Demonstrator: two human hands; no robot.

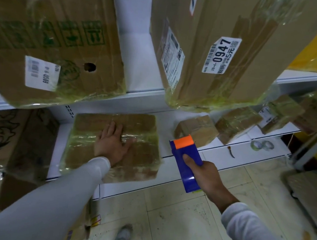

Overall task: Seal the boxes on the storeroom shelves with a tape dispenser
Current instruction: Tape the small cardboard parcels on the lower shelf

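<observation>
Right hand (204,173): fingers wrapped around the blue tape dispenser (186,162), its orange end pointing at the shelf, held off the box.
Left hand (112,142): spread flat, palm down on the flat box (90,163), gripping nothing.
Flat box: on the low white shelf (237,159), glossy tape bands across its top.
Small boxes (197,129): further right on that shelf.

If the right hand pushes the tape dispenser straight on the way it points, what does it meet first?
Probably the small taped box on the lower shelf; the tape dispenser in the right hand points its orange end at it, though depth is unclear.
</observation>
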